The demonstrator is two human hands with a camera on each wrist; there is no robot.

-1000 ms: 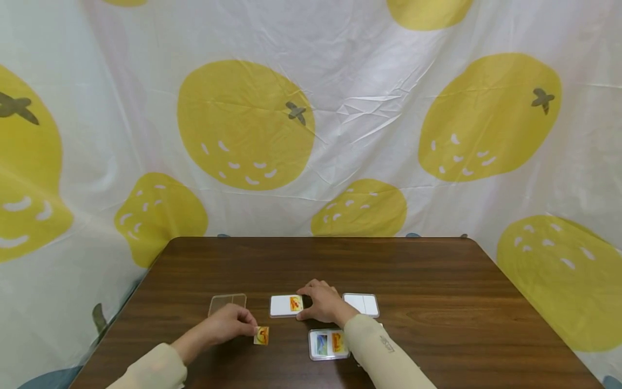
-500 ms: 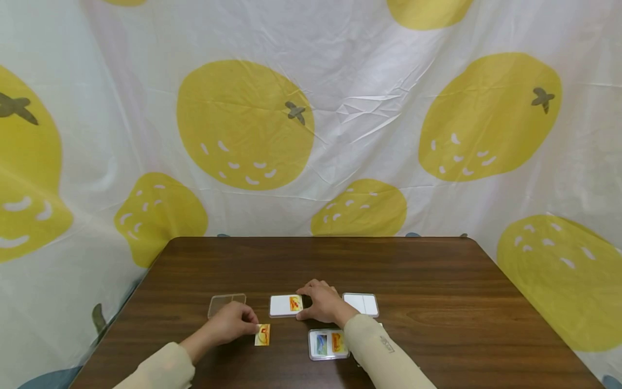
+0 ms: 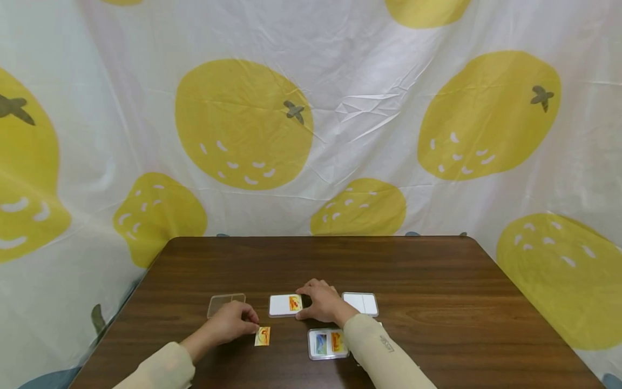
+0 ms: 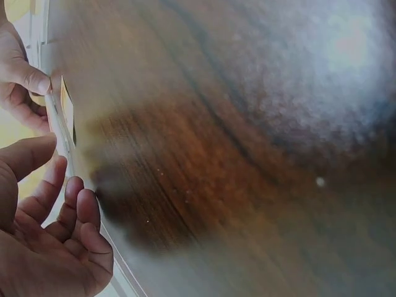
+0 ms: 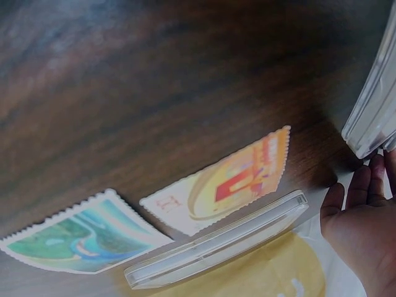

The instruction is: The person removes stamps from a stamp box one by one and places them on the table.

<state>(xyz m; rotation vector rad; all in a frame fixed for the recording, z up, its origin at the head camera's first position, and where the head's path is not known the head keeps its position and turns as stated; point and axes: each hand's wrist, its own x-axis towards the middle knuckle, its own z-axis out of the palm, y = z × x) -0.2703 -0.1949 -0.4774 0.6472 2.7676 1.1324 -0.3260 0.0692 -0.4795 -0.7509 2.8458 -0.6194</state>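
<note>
In the head view, my left hand (image 3: 233,324) is over the table, its thumb and fingertips at the corner of an orange-and-yellow stamp (image 3: 262,336). In the left wrist view, the fingers are loosely bent, and the stamp (image 4: 67,111) lies just beyond the thumb, seemingly flat and apart from it. My right hand (image 3: 322,302) spans the right end of a clear, white-backed stamp case (image 3: 282,306), thumb on the near edge and fingers on the far edge. A red-orange stamp (image 3: 295,303) lies at that end of the case.
An empty-looking clear case (image 3: 214,307) lies behind my left hand; a white-lined case (image 3: 360,304) lies to the right. Nearer stands a case with two stamps (image 3: 322,344). Below my right forearm lie a green-blue stamp (image 5: 86,235) and an orange stamp (image 5: 223,182).
My left hand has shifted slightly right with the orange stamp, which then dropped a little at the fingertips. My right hand has stayed at the middle case.
</note>
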